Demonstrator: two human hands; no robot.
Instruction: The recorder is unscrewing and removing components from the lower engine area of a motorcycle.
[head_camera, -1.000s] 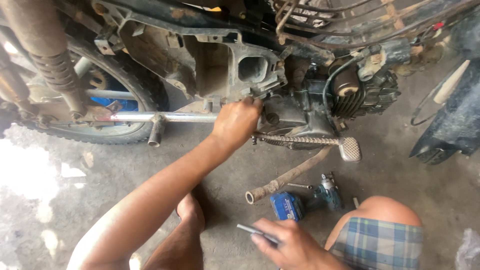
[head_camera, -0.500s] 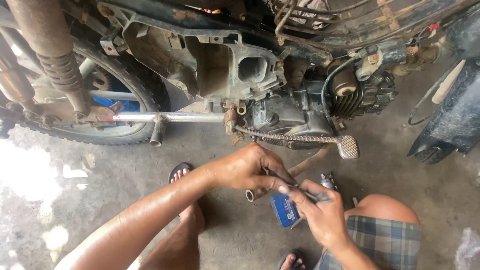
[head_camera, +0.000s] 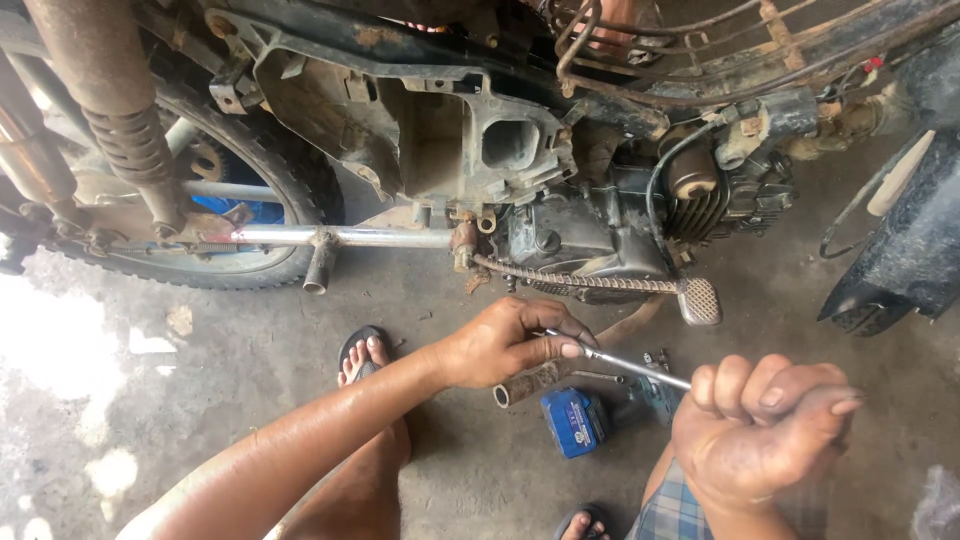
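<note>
My right hand (head_camera: 765, 425) is clenched around the handle end of a thin metal rod tool (head_camera: 625, 363) at the lower right. My left hand (head_camera: 505, 343) pinches the far tip of that same tool with thumb and fingers, just below the motorcycle engine (head_camera: 600, 235). A rusty pipe (head_camera: 530, 385) lies on the floor under my left hand. A blue power tool (head_camera: 575, 420) rests on the concrete between my hands.
The stripped motorcycle frame (head_camera: 400, 110) fills the top. Its rear wheel (head_camera: 230, 200) and shock (head_camera: 120, 130) are at left, a chrome footrest bar (head_camera: 340, 237) and brake pedal (head_camera: 698, 300) hang low. My sandalled foot (head_camera: 362, 358) sits on the concrete.
My left hand came down from the engine to the tool held by my right hand. My right hand rose and closed into a fist on the tool's handle.
</note>
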